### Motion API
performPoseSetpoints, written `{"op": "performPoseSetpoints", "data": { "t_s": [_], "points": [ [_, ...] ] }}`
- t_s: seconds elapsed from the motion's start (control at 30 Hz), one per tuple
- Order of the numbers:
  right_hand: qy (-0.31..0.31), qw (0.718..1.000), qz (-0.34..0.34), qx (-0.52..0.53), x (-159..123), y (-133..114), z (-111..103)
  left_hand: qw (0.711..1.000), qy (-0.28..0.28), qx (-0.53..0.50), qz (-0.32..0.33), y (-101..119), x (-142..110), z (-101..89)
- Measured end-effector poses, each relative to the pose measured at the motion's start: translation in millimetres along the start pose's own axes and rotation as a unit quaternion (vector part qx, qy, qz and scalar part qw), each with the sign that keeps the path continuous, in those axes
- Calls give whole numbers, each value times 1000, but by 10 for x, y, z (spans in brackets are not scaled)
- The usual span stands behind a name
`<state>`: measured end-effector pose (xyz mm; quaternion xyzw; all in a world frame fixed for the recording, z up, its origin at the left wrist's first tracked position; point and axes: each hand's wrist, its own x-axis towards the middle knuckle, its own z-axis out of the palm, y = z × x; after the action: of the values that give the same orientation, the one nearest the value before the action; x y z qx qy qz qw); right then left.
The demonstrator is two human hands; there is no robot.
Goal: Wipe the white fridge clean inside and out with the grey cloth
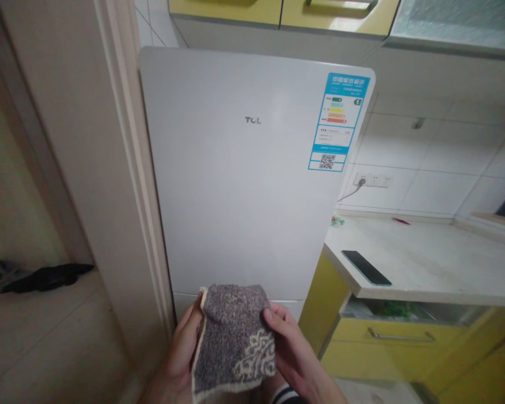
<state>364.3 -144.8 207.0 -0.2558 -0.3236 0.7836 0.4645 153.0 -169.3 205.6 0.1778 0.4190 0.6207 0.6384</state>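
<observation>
A folded grey-purple cloth point(234, 331) with a cream edge and a cream scroll pattern is held up low in the middle of the view. My left hand point(184, 343) grips its left edge, with the fingers mostly hidden behind it. On the other side, my right hand point(292, 339) pinches the right edge, thumb on the front. Just beyond the cloth stands a light grey refrigerator point(244, 191), its upper door shut. An energy label point(339, 120) is stuck at the door's upper right.
A door frame point(105, 168) runs close along the refrigerator's left side. To the right, a pale countertop point(437, 252) carries a dark phone point(366, 267) near its edge. Below is a yellow drawer point(395, 339) with a metal handle. Yellow cabinets point(227, 10) hang above. A plug sits in the wall socket point(372, 180).
</observation>
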Motion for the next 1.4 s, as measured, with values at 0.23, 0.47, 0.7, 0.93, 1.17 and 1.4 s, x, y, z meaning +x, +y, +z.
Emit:
{"op": "performPoseSetpoints", "data": {
  "t_s": [0.23, 0.47, 0.7, 0.93, 1.17, 1.4],
  "points": [
    [53, 999, 1, -14, 32, -90, 166, 989, -129, -61, -24, -87, 63, -193],
    [75, 994, -74, 16, 25, -203, 65, 992, -124, 12, 38, -216, 149, -271],
    [75, 997, -12, 19, 37, -151, 48, 971, -96, 155, 154, 68, 32, 24],
    [90, 991, -79, -58, -15, -156, 22, 947, -85, 237, 200, 237, -11, 192],
    [105, 964, -168, -179, -63, -338, 43, 932, -31, 247, 264, 334, 58, 186],
    [28, 843, -328, -425, -124, -586, 177, 941, -46, 236, 239, 560, 17, 179]
  ]
}}
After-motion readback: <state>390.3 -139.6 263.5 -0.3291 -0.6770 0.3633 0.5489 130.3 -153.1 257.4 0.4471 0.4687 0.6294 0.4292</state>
